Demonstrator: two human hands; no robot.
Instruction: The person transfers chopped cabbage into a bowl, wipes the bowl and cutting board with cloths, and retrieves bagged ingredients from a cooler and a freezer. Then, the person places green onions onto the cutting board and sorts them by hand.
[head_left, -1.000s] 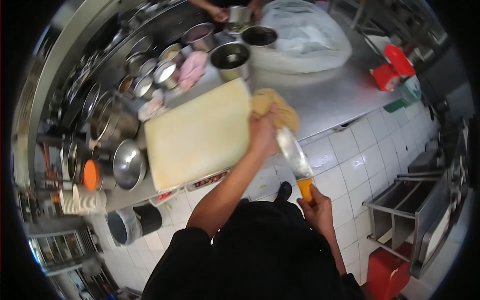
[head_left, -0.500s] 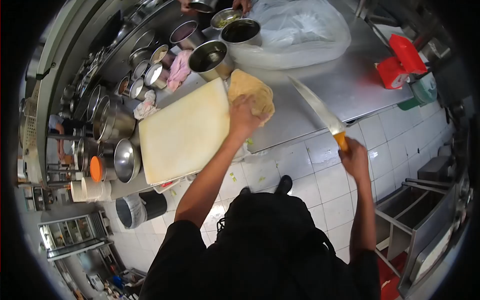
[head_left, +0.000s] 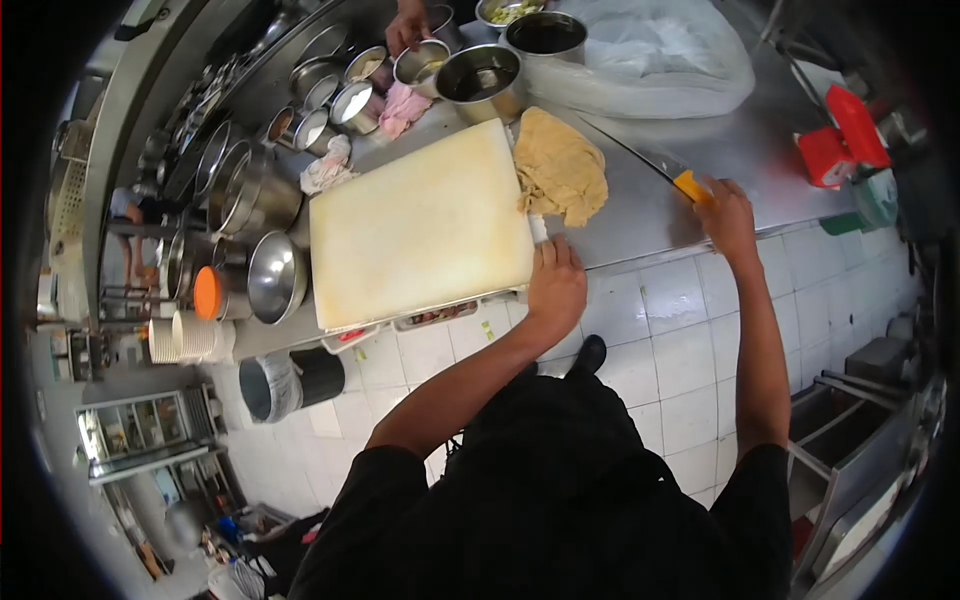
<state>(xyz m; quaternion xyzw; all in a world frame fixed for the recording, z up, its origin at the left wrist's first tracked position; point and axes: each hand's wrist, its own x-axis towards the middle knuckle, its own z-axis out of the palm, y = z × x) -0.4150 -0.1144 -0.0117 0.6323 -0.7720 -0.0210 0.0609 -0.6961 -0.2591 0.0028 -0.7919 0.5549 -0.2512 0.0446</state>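
My right hand [head_left: 730, 215] is closed around the yellow handle of a long knife [head_left: 650, 160]. The knife's blade reaches left over the steel table [head_left: 650, 215], close to its surface. At the near right corner of a thick white cutting board [head_left: 415, 225], my left hand [head_left: 558, 285] lies with its fingers stretched over the table's front edge and nothing visibly held. Its fingertips are just below a crumpled tan cloth [head_left: 562, 168], which sits against the board's right side. A small white piece [head_left: 538, 228] shows between cloth and fingers.
Steel pots [head_left: 480, 85] and a large clear plastic bag [head_left: 650, 65] stand behind the board. A red scale-like object [head_left: 840, 145] is at the right. Bowls [head_left: 277, 278] and cups line the left. Another person's hand [head_left: 408, 28] reaches into a pot.
My left hand has let go of the tan cloth and moved down to the table's edge. My right hand has lowered the knife, its blade now turned edge-on. The other person's hand has moved.
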